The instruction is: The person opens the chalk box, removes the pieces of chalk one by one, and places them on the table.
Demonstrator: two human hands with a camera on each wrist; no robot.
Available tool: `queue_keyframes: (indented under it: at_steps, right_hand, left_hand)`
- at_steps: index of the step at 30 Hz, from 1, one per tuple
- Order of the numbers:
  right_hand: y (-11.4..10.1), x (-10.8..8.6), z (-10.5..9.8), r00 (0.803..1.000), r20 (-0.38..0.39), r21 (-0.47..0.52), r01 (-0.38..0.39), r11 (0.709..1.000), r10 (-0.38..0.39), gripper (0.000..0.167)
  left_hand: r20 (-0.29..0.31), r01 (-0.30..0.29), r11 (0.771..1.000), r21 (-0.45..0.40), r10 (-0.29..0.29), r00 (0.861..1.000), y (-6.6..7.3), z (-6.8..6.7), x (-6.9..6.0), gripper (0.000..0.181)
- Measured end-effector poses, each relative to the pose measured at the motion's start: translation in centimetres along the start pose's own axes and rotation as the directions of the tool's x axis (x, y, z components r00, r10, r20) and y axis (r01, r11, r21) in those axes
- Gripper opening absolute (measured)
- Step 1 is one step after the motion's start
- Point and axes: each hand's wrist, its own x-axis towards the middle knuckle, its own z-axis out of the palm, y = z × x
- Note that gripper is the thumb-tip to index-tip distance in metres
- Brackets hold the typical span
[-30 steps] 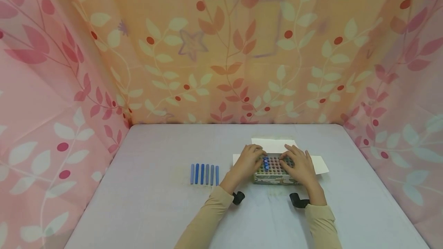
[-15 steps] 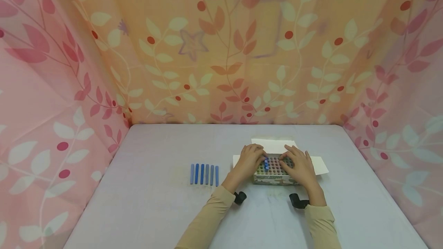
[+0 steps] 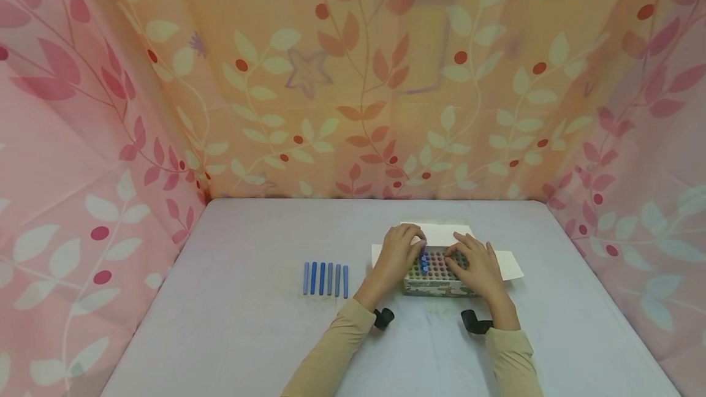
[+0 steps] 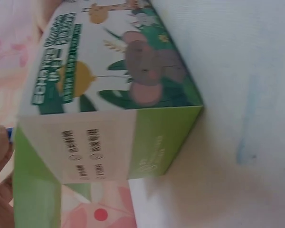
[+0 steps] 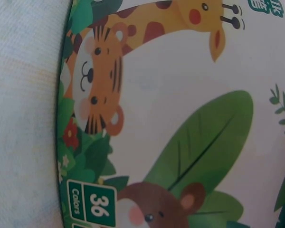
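Observation:
In the head view an open box stands right of centre, with a tray of round holes in which a short row of blue sticks stands near the left end. The left hand is over the box's back left corner, thumb and fingers pinching a blue stick; its blue tip shows between the fingers in the left wrist view. The right hand is curled over the right end, gripping the box, with thumb and index close together over the tray. The printed box side fills most of the right wrist view.
Several blue sticks lie side by side on the white table, left of the box. White flaps spread from the box at its back and sides. Patterned cloth surrounds the table's back and sides.
The left hand has shifted slightly, its fingers now raised a little toward the back of the box. The right hand keeps its place, and the loose sticks have not moved.

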Motion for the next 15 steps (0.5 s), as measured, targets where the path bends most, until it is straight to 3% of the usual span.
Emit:
queue_keyframes:
  at_steps: [8,15]
  right_hand:
    - [0.0,0.0,0.1,1.000,-0.007,-0.011,0.005,1.000,-0.005,0.010]
    - [0.0,0.0,0.0,1.000,-0.012,-0.007,0.010,1.000,-0.011,0.010]
  left_hand:
    - [-0.129,-0.007,0.989,-0.148,-0.012,0.992,0.3,-1.7,-0.1,0.019]
    - [-0.164,0.017,0.974,-0.226,-0.055,0.985,0.5,-3.8,-0.7,0.017]
